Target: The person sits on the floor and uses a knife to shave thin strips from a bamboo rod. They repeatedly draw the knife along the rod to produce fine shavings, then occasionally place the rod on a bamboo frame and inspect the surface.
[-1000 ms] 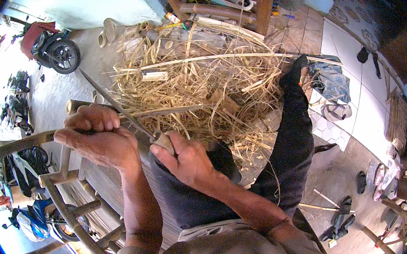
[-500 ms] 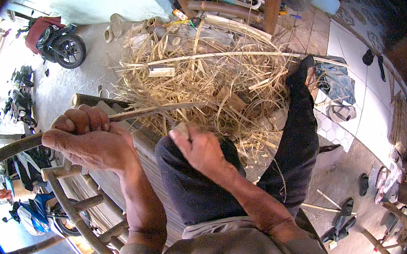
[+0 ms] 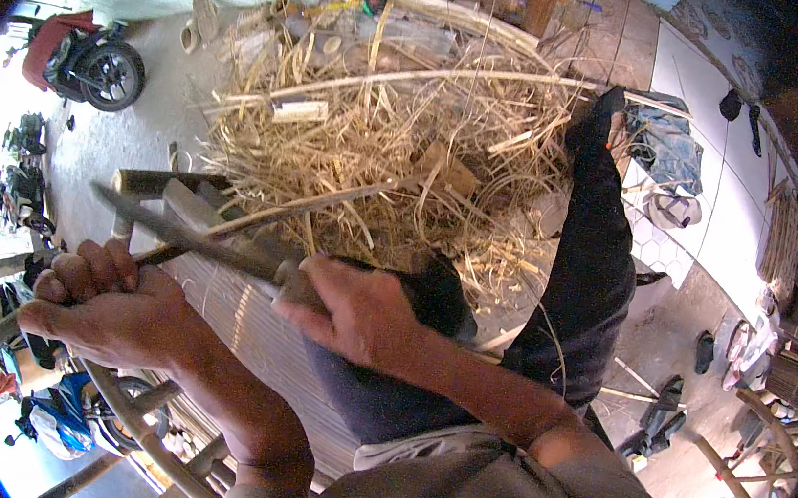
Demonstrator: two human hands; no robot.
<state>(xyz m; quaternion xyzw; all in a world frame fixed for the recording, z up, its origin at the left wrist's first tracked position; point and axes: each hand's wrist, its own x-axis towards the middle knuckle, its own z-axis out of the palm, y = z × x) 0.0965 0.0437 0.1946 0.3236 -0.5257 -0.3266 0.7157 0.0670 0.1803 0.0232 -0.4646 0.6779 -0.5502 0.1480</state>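
Observation:
My left hand (image 3: pixel 111 310) is wrapped around a long, slightly bent bamboo strip (image 3: pixel 311 203), which slants up to the right over the shavings. Its other end runs out past my fist to the lower left. In my right hand (image 3: pixel 357 313) is a knife (image 3: pixel 179 236) with a long dark blade, gripped by its short pale handle. The blade, blurred by motion, points left and crosses the strip just beyond my left fist. Whether the edge touches the strip I cannot tell. My right hand is above my thigh.
A heap of bamboo shavings (image 3: pixel 331 158) spreads across the floor ahead. A slatted bamboo bench (image 3: pixel 253 321) lies under my arms, beside a cut bamboo pole (image 3: pixel 165 183). Motorbikes, one with a red cover (image 3: pixel 52 52), stand at left; sandals (image 3: pixel 667 403) lie at right.
My left hand has moved down and left with the strip. My right hand has shifted left and slightly down, and the knife blade now shows across the strip. The whole view has shifted slightly.

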